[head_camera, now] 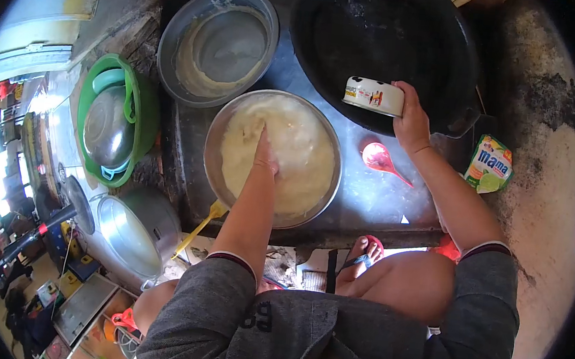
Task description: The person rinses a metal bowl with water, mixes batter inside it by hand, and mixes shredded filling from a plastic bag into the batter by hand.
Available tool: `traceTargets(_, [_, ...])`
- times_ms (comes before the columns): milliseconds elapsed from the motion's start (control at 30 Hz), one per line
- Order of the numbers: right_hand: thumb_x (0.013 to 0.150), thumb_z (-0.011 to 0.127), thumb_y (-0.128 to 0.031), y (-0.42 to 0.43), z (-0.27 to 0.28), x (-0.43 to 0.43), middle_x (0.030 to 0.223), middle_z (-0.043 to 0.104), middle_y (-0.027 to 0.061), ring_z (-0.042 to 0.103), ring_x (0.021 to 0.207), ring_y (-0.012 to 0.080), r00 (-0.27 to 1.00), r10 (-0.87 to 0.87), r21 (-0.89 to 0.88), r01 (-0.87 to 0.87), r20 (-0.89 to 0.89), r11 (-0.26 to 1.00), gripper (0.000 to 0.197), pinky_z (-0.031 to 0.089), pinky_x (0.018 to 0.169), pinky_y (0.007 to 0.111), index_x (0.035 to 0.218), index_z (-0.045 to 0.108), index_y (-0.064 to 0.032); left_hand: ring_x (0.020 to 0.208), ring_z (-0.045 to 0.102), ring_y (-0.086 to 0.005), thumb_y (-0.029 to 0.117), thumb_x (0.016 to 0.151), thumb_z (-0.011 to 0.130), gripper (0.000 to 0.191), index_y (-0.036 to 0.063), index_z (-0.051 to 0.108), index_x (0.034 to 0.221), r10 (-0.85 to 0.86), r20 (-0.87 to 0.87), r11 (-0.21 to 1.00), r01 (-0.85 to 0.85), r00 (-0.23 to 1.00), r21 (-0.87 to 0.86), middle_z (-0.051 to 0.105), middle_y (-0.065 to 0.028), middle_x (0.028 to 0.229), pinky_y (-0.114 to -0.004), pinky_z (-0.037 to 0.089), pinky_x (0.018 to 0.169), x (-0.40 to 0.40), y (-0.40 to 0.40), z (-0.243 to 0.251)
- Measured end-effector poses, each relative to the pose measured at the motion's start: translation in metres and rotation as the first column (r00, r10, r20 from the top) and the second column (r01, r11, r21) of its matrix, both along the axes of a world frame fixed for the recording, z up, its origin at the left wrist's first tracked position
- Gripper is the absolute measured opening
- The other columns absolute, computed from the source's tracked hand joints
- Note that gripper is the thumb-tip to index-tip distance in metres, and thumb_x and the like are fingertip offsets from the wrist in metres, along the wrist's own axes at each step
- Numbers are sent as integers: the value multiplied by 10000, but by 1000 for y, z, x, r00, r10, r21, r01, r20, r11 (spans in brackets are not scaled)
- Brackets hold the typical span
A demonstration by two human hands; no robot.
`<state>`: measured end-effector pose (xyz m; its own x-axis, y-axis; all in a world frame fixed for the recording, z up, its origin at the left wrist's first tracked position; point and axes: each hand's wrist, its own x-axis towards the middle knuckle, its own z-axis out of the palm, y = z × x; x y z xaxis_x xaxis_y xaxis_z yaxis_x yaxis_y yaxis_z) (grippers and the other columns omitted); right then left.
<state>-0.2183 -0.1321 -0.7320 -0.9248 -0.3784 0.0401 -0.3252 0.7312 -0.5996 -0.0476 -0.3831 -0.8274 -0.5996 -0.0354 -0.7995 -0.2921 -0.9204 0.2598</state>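
My left hand (267,152) is sunk in pale, wet batter or dough (301,170) that fills much of a round metal basin (335,183). Its fingers are hidden below the surface. Held by its side in my right hand (411,119) is a short white tin (375,96) with printed writing and black patches. It hangs above the near rim of a large black wok-like pan (384,45), to the right of the basin. What is inside the tin cannot be seen.
A residue-streaked grey basin (232,43) stands behind left. On the dark tabletop (367,201) lies a red spoon (380,159); a Mama packet (489,165) is at right. Leftward are a green tub (146,112) with metal bowl, an aluminium pot (162,220) and a yellow-handled utensil (200,228).
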Motion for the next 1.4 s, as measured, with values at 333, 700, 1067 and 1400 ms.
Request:
traceTargets(333, [723, 488, -47, -16, 2, 1, 1093, 485, 115, 539, 901, 328, 998, 52, 33, -50, -40, 998, 384, 464, 743, 394, 1087, 387, -113, 666, 580, -270, 235, 747, 603, 362, -30, 526, 982, -143, 282, 894, 246, 949, -375, 575, -143, 773, -391, 467, 545, 12, 11, 4])
traceTargets(700, [738, 459, -73, -17, 1, -4, 1094, 485, 125, 538, 897, 335, 999, 35, 104, -33, -20, 994, 350, 462, 752, 404, 1078, 381, -109, 1035, 462, -370, 267, 716, 585, 568, -36, 400, 1159, -444, 697, -719, 240, 563, -652, 444, -299, 1118, -408, 356, 902, 67, 37, 73])
traceTargets(1067, [744, 481, -89, -18, -1, -1, 1074, 487, 131, 549, 868, 339, 999, 42, 116, -39, -18, 992, 359, 470, 732, 407, 1085, 371, -111, 933, 550, -296, 369, 761, 496, 365, 59, 597, 925, -541, 807, -55, 948, 237, -314, 587, -195, 936, -355, 390, 860, 55, 2, -25])
traceTargets(1400, [739, 484, -95, -26, 2, -1, 1064, 490, 132, 551, 865, 333, 998, 57, 140, -57, 3, 989, 356, 473, 728, 405, 1077, 374, -107, 902, 530, -331, 236, 791, 443, 275, 111, 543, 1015, -460, 846, -646, 552, 270, -527, 564, -164, 993, -415, 408, 785, 66, -25, 23])
